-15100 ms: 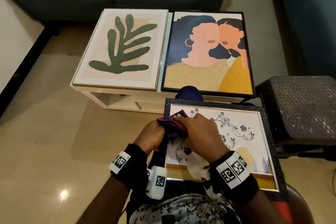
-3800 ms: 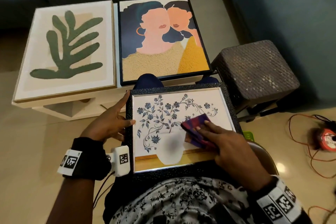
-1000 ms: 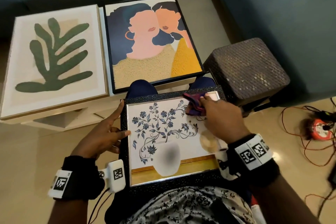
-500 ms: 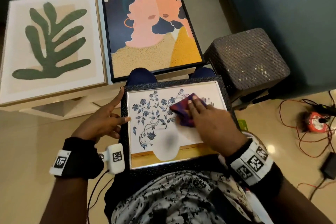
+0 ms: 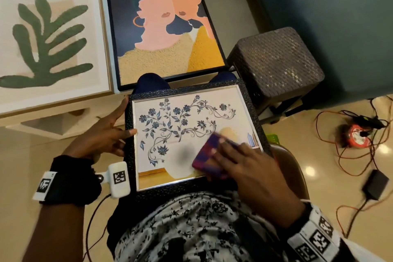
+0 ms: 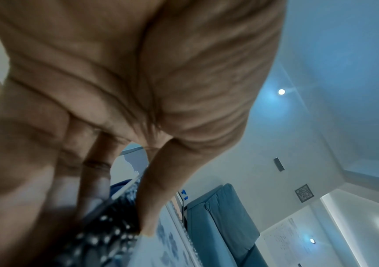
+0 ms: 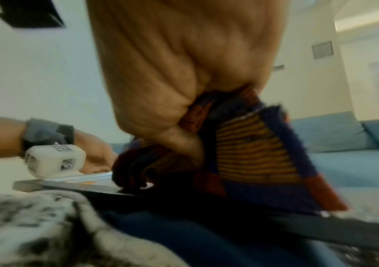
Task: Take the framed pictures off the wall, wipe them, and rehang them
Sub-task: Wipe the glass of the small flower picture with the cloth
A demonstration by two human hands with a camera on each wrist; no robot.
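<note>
Dark textured frame around a blue-flower print: the floral picture [image 5: 191, 132], flat on the lap at lower centre of the head view. Left hand [image 5: 102, 138] at its left edge, fingers fairly straight, thumb tip touching the frame border. Right hand [image 5: 246, 168] at lower right of the glass, fingers laid flat over a folded red-and-purple cloth [image 5: 209, 158] and pressing it onto the print. Above, on the pale worktop [image 5: 53, 110]: leaf picture [image 5: 51, 44] at upper left, two-faces picture [image 5: 168, 34] just beside it at upper centre. Dark woven stool [image 5: 276, 64] at right; tangled cables [image 5: 348, 134] on the floor at far right.

Left wrist view: palm filling the frame, thumb [image 6: 159, 189] reaching down to the frame's speckled border at bottom centre; blue sofa [image 6: 222, 216] at lower right.

Right wrist view: blurred; cloth [image 7: 252, 153] bunched under the palm at centre, its lower edge on the frame; other wrist with its white camera block at left.
</note>
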